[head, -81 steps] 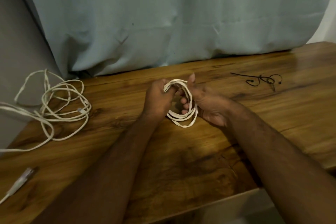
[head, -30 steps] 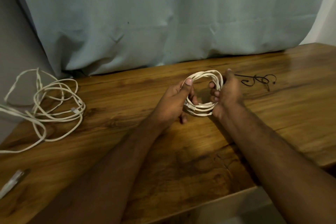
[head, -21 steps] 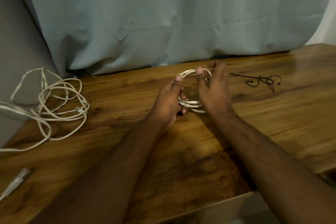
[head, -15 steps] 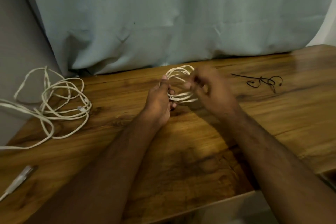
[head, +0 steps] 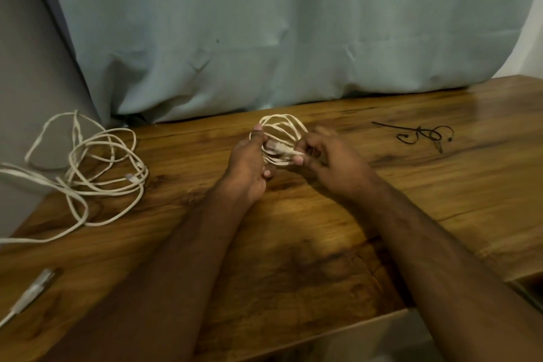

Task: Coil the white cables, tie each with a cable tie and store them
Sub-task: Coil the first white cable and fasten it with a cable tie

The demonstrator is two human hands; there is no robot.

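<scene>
Nothing on the wooden table (head: 323,258) serves as a container; only a dark opening shows at the frame's lower right edge, too cropped to read. At centre the coiled white cable (head: 280,138) is held upright just above the tabletop: the left hand (head: 249,164) grips its left side with the thumb raised along the loops, and the right hand (head: 326,161) pinches the plug end between thumb and fingertips (slightly blurred). Compared with a second ago the coil has loosened, its loops fanning apart, and the right hand has shifted from clasping the bundle to picking at the cable's end. A loose white cable (head: 97,167) sprawls in thin round loops at the left; black cable ties (head: 423,135) lie tangled at upper right. A pale blue curtain (head: 264,32) hangs in soft folds behind.
</scene>
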